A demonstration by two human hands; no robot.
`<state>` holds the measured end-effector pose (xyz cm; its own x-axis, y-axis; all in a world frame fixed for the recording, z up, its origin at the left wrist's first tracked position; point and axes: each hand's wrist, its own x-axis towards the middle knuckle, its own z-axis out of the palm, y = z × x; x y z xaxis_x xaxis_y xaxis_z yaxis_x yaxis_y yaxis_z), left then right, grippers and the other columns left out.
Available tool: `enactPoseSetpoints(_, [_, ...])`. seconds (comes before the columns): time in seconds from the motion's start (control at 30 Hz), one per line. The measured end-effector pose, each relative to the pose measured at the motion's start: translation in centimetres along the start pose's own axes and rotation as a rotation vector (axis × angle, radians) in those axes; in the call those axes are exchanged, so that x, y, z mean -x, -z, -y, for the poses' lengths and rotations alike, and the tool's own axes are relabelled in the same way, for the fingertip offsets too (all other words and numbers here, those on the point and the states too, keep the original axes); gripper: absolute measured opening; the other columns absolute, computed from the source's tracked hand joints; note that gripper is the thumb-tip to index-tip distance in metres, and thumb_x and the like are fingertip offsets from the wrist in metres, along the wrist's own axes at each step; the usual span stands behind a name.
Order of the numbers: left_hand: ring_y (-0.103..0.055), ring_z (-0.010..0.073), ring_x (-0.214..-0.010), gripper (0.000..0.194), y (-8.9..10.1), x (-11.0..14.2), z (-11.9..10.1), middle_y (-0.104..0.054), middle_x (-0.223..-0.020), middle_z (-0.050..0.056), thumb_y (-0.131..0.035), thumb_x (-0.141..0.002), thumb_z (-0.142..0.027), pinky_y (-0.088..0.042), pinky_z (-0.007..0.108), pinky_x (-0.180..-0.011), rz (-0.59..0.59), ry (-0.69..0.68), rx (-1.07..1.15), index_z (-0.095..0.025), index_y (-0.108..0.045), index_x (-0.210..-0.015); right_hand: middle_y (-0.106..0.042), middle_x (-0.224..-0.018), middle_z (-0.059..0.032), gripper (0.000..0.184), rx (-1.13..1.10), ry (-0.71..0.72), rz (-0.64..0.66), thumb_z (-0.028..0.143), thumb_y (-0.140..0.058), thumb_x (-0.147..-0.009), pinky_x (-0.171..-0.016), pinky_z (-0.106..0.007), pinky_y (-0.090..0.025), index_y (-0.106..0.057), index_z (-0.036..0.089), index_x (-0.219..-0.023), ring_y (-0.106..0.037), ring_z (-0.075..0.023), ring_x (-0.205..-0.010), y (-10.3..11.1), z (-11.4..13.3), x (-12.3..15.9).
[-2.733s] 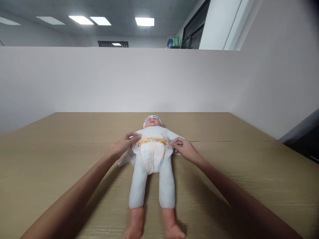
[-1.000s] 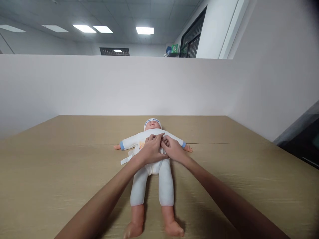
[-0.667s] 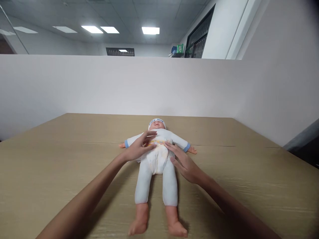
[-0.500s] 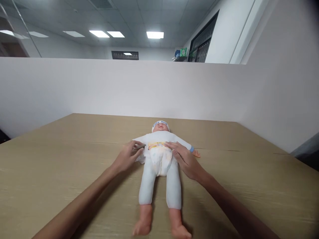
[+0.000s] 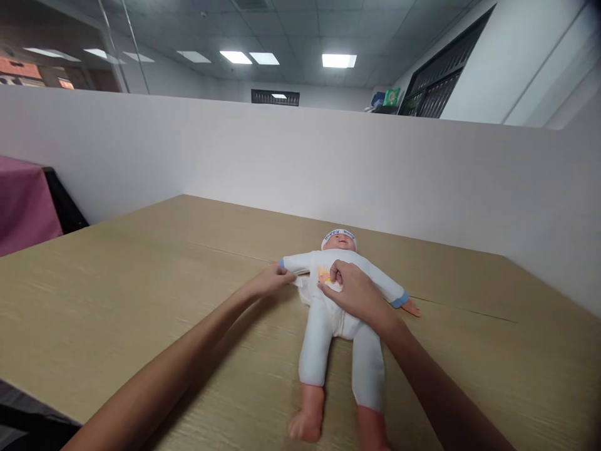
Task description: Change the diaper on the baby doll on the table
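A baby doll (image 5: 328,341) in a white suit and a white cap lies on its back on the tan table (image 5: 141,294), its feet toward me. A white diaper (image 5: 323,277) with a yellow front band wraps its waist. My left hand (image 5: 272,282) pinches the diaper's side flap at the doll's left flank, next to the doll's blue-cuffed arm. My right hand (image 5: 354,291) lies over the doll's belly, fingers curled and pressed on the diaper's front band.
White partition walls (image 5: 282,163) close off the table's far and right sides. A purple-covered surface (image 5: 23,200) stands at the far left beyond the table's edge. The table's front-left corner drops off near my left forearm.
My view has swung left, so the doll sits further right. My left hand still grips the side flap. My right hand slid from the doll's hip onto its belly and curled shut.
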<state>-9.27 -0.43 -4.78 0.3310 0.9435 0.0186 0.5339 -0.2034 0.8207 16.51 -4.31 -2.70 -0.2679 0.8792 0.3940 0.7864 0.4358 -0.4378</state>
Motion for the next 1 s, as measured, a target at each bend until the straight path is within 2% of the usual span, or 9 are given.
enactPoseSetpoints(0.1, [-0.037, 0.0152, -0.06, 0.045, 0.0, -0.9, -2.2, -0.044, -0.061, -0.003, -0.061, -0.087, -0.059, -0.029, 0.032, -0.061, 0.028, -0.031, 0.079, -0.022, -0.05, -0.064, -0.062, -0.081, 0.0005, 0.029, -0.005, 0.016, 0.027, 0.04, -0.072, -0.093, -0.069, -0.033, -0.033, -0.049, 0.025, -0.082, -0.054, -0.022, -0.079, 0.1, -0.3, 0.1])
enactPoseSetpoints(0.27, [-0.044, 0.0147, -0.065, 0.043, -3.1, -3.1, -5.4, -0.053, -0.065, -0.002, -0.067, -0.086, -0.054, -0.034, 0.03, -0.065, 0.074, -0.104, 0.179, -0.019, -0.057, -0.064, -0.064, -0.083, -0.0013, 0.034, -0.042, 0.058, 0.063, 0.05, -0.065, -0.101, -0.071, -0.034, -0.035, -0.053, 0.025, -0.081, -0.056, -0.0224, -0.081, 0.2, -0.9, 0.1])
enactPoseSetpoints(0.4, [-0.049, 0.0162, -0.071, 0.047, -4.7, -4.2, -5.7, -0.057, -0.07, 0.0, -0.063, -0.089, -0.059, -0.041, 0.031, -0.071, 0.134, -0.175, 0.27, -0.018, -0.06, -0.067, -0.062, -0.078, -0.0014, 0.04, -0.036, 0.023, 0.027, 0.049, -0.059, -0.105, -0.069, -0.033, -0.033, -0.048, 0.025, -0.076, -0.055, -0.0218, -0.077, -0.2, -1.5, -0.2])
enactPoseSetpoints(0.53, [-0.057, 0.018, -0.082, 0.055, -4.8, -3.6, -5.1, -0.067, -0.088, 0.004, -0.053, -0.098, -0.068, -0.049, 0.033, -0.081, 0.142, -0.257, 0.353, -0.017, -0.069, -0.085, -0.058, -0.074, -0.0023, 0.043, -0.009, 0.009, -0.03, 0.043, -0.049, -0.109, -0.066, -0.034, -0.028, -0.042, 0.025, -0.071, -0.049, -0.021, -0.071, -0.8, -1.9, -0.4])
enactPoseSetpoints(0.63, [-0.059, 0.0166, -0.083, 0.049, -5.3, -2.7, -4.4, -0.068, -0.1, 0.004, -0.066, -0.096, -0.065, -0.05, 0.031, -0.08, 0.026, -0.3, 0.359, -0.018, -0.068, -0.106, -0.055, -0.072, -0.0019, 0.039, -0.007, -0.013, -0.082, 0.036, -0.051, -0.105, -0.065, -0.034, -0.026, -0.04, 0.026, -0.07, -0.047, -0.0202, -0.067, -1.1, -1.9, -0.3])
enactPoseSetpoints(0.77, [-0.061, 0.0152, -0.083, 0.051, -6.1, -1.9, -3.6, -0.067, -0.115, 0.005, -0.074, -0.093, -0.054, -0.051, 0.03, -0.076, -0.128, -0.308, 0.345, -0.021, -0.056, -0.128, -0.052, -0.069, -0.0005, 0.038, -0.037, -0.052, -0.16, 0.035, -0.056, -0.099, -0.065, -0.034, -0.027, -0.037, 0.027, -0.068, -0.046, -0.0202, -0.066, -1.2, -1.6, 0.0])
enactPoseSetpoints(0.9, [-0.06, 0.0152, -0.082, 0.035, -6.9, -0.4, -4.5, -0.066, -0.117, 0.004, -0.07, -0.097, -0.044, -0.05, 0.032, -0.076, -0.244, -0.32, 0.242, -0.02, -0.058, -0.119, -0.061, -0.085, -0.0031, 0.008, -0.097, -0.079, -0.264, 0.026, -0.053, -0.092, -0.07, -0.034, -0.036, -0.046, 0.026, -0.09, -0.057, -0.0242, -0.077, -1.0, -1.1, 0.3])
enactPoseSetpoints(0.93, [-0.06, 0.0157, -0.081, 0.03, -7.1, 0.3, -5.0, -0.067, -0.116, 0.004, -0.068, -0.099, -0.043, -0.05, 0.032, -0.077, -0.292, -0.318, 0.207, -0.021, -0.058, -0.116, -0.062, -0.092, -0.0053, 0.006, -0.109, -0.078, -0.294, 0.023, -0.049, -0.092, -0.072, -0.035, -0.039, -0.046, 0.026, -0.096, -0.06, -0.0257, -0.083, -0.8, -0.9, 0.4])
enactPoseSetpoints(1.0, [-0.061, 0.0175, -0.083, 0.022, -7.6, 2.2, -6.3, -0.07, -0.116, 0.005, -0.062, -0.103, -0.041, -0.05, 0.035, -0.079, -0.375, -0.312, 0.119, -0.022, -0.058, -0.11, -0.064, -0.103, -0.009, 0.013, -0.131, -0.059, -0.338, 0.018, -0.04, -0.094, -0.079, -0.038, -0.044, -0.046, 0.026, -0.102, -0.062, -0.0275, -0.093, -0.1, -0.2, 0.9])
